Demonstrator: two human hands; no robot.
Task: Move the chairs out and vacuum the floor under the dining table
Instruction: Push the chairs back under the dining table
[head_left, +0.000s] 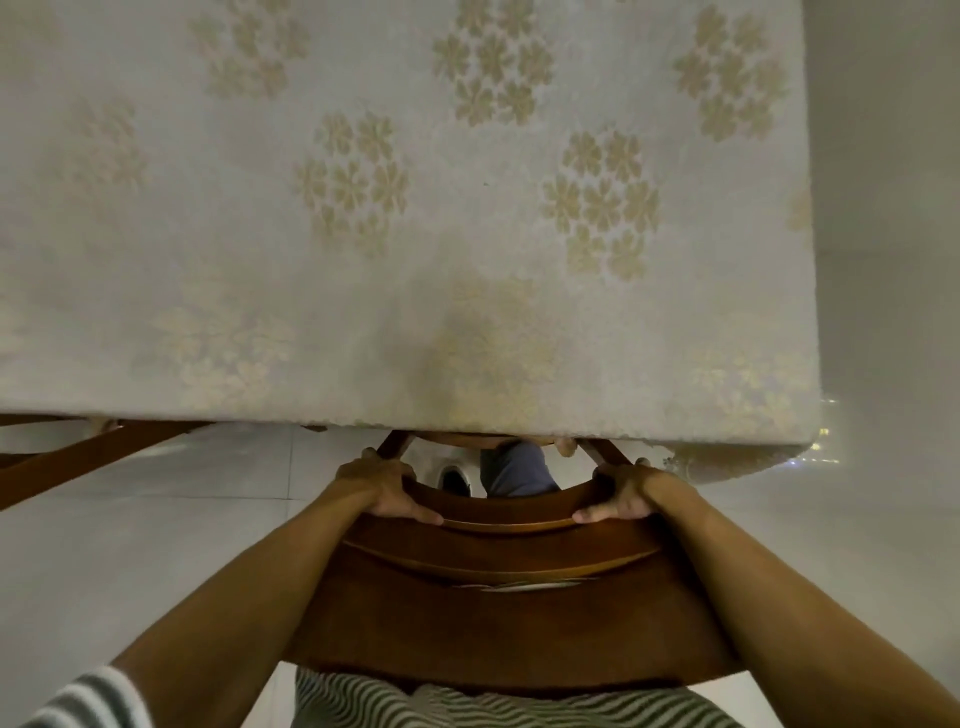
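While the left hand (382, 486) and the right hand (626, 491) each curl round an end of the curved top rail of the chair (498, 597), thumbs lying along its near face and fingers wrapped over the far side, the chair stands at the near edge of the counter (753, 431), its far part running under the flower-patterned tablecloth (363, 260). Between rail and cloth a trouser leg (511, 467) and a shoe (454, 480) show above the pale tiled floor (130, 545). A second chair (78, 457) of wood juts out at left, and a striped shirt (467, 701) fills the near edge.
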